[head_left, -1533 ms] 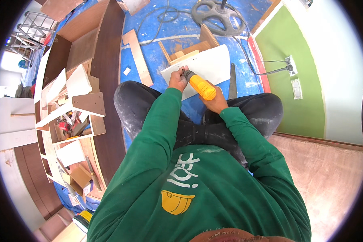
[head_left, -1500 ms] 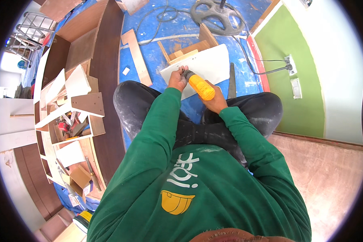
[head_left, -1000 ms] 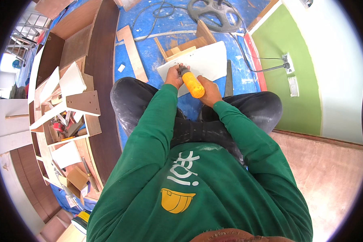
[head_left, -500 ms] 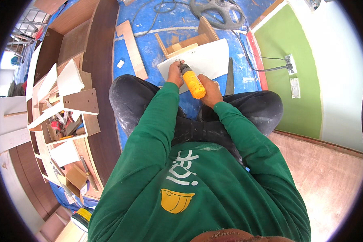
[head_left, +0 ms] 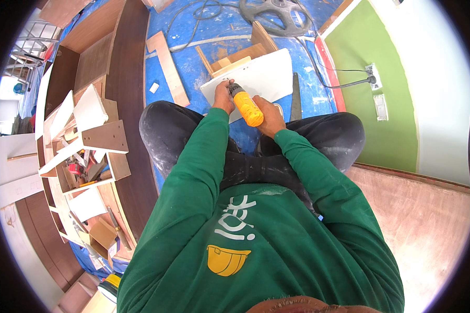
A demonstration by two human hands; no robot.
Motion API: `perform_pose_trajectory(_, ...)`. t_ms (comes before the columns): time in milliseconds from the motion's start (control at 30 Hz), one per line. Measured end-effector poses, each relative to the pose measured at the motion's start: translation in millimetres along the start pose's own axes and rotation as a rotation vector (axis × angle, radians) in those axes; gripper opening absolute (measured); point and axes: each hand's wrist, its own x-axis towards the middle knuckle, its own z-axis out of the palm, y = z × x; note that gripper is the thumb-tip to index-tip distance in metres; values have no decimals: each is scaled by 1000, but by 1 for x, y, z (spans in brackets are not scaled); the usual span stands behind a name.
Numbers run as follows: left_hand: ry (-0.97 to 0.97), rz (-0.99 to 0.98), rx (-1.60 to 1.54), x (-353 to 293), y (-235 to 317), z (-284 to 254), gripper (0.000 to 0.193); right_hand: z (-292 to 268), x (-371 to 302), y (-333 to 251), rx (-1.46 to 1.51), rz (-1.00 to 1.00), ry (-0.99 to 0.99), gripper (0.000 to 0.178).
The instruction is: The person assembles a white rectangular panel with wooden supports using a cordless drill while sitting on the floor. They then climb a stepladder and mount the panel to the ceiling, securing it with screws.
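Note:
A yellow cordless drill with a dark chuck points away from me, toward the left part of a white panel. My right hand is wrapped round its grip, which is mostly hidden. Beside the chuck, my left hand is closed at the panel's near left edge, fingertips pinched close to the drill's tip. Whatever those fingers hold is too small to make out. Wooden boards stand behind the white panel and appear joined to it, forming a box-like piece on the floor between my knees.
A flat wood strip lies on the blue floor covering. Right of the panel is a dark, tapered strip. Black cables run to a wall socket. At left, a tool-filled wooden box stands by a long dark cabinet.
The whole view has shifted slightly. Both hands and the drill keep nearly the same position against the white panel.

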Motion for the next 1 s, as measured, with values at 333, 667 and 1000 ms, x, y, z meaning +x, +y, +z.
perform_pose_trajectory(333, -10, 22, 16, -1, 0, -1, 14, 0, 1, 3, 17, -13, 15, 38)
perform_pose_trajectory(667, 13, 29, 8, -5, 1, 4, 16, 0, 1, 3, 23, -22, 20, 39)
perform_pose_trajectory(1000, -32, 9, 15, -3, 2, 2, 10, -1, -1, -2, 70, -35, 72, 25)
